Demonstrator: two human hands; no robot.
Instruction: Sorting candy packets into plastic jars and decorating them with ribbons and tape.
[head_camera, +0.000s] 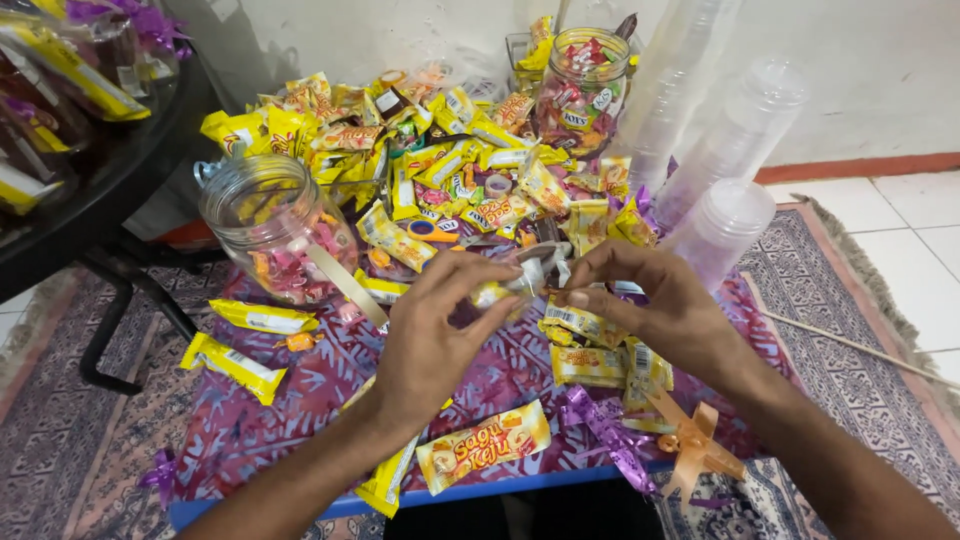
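Note:
My left hand (432, 335) and my right hand (650, 300) meet over the middle of a low table, both pinching a small clear plastic bag (515, 283) with candy inside it. The fingertips of both hands close on the bag's top. Under the hands lie yellow snack packets (590, 365) on a purple patterned cloth (300, 390). A larger yellow and orange packet (485, 446) lies near the front edge, between my forearms.
A glass jar (272, 228) of pink and orange sweets lies tilted at left. Another sweet-filled jar (582, 85) stands at the back. Stacks of clear plastic cups (722, 225) lean at right. Purple ribbon (605, 430) and an orange bow (695, 445) lie in front. A black table (90, 190) stands at left.

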